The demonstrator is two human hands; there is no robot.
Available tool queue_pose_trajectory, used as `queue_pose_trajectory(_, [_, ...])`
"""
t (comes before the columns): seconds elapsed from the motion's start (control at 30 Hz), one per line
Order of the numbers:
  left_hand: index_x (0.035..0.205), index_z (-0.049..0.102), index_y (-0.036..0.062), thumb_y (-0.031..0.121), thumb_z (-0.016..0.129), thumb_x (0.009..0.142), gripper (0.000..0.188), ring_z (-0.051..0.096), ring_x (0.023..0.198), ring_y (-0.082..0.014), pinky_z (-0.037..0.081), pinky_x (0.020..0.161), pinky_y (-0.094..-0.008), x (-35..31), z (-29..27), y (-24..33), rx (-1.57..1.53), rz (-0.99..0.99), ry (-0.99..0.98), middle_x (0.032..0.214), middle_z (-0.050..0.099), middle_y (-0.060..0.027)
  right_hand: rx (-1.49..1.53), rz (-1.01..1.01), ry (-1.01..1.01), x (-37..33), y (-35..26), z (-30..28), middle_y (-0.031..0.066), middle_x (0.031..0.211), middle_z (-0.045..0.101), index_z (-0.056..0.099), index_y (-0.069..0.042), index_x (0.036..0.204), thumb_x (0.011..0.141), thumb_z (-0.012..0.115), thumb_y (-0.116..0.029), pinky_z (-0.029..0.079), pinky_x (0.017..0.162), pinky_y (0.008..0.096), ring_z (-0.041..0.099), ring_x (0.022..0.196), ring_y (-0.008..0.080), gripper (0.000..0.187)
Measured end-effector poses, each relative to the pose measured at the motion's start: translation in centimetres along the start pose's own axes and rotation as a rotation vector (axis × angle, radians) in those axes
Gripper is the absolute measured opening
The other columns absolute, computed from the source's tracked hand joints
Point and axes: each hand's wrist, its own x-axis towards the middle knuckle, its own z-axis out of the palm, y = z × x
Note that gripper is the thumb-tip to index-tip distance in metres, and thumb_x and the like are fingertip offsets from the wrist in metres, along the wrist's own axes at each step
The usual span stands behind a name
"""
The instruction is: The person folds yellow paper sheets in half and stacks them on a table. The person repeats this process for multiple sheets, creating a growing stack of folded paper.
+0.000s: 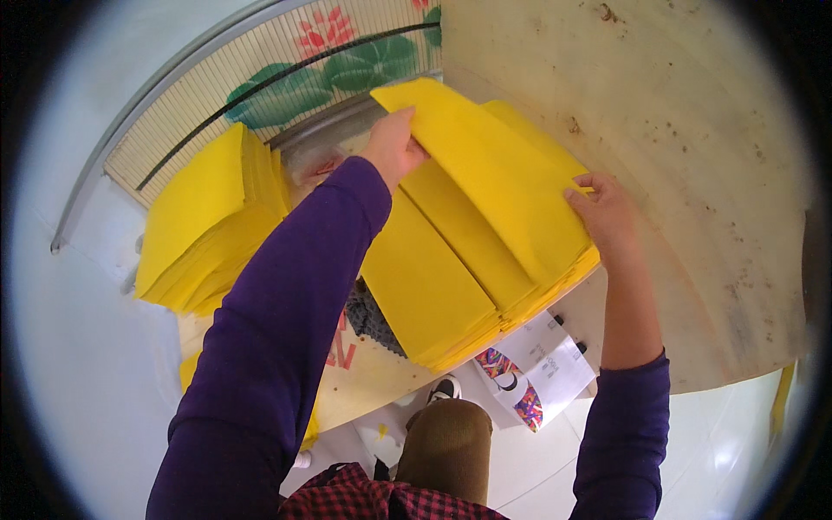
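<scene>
A yellow fabric-like sheet is raised and tilted over a stack of matching yellow pieces. My left hand pinches the sheet's far left edge between thumb and fingers. At its right end, my right hand grips the edge with bent fingers, close above the stack's right side. Below the raised sheet, a long fold or overlap runs across the stack. A second pile of yellow pieces stands fanned out to the left, beyond my left forearm.
A pale, stained board rises along the right. Behind the piles is a slatted screen painted with leaves and flowers. Dark textured material lies beside the stack on the wooden tabletop. Under the table's edge sits a white printed package.
</scene>
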Motion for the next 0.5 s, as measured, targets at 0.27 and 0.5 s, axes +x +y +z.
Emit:
queue_pose_trajectory(0.27, [0.127, 0.046, 0.0002, 0.01, 0.041, 0.098, 0.031, 0.056, 0.116, -0.0309, 0.046, 0.099, -0.0463, 0.8, -4.1, -2.0, 0.178, -0.086, 0.05, 0.129, 0.054, -0.0159, -0.209, -0.142, -0.023, -0.4, 3.2, 2.1, 0.0164, 0.104, 0.066, 0.063, -0.003, 0.104, 0.079, 0.069, -0.018, 0.051, 0.082, 0.0359, 0.064, 0.096, 0.0297, 0.03])
queue_pose_trajectory(0.5, [0.119, 0.052, -0.0031, 0.001, 0.051, 0.093, 0.027, 0.06, 0.107, -0.0294, 0.051, 0.092, -0.0416, 1.1, -5.0, -1.6, 0.32, -0.039, 0.132, 0.12, 0.059, -0.0155, -0.177, -0.106, -0.09, -0.5, 2.8, 1.8, 0.0163, 0.107, 0.066, 0.063, -0.003, 0.108, 0.08, 0.067, -0.018, 0.05, 0.083, 0.0366, 0.064, 0.096, 0.0299, 0.032])
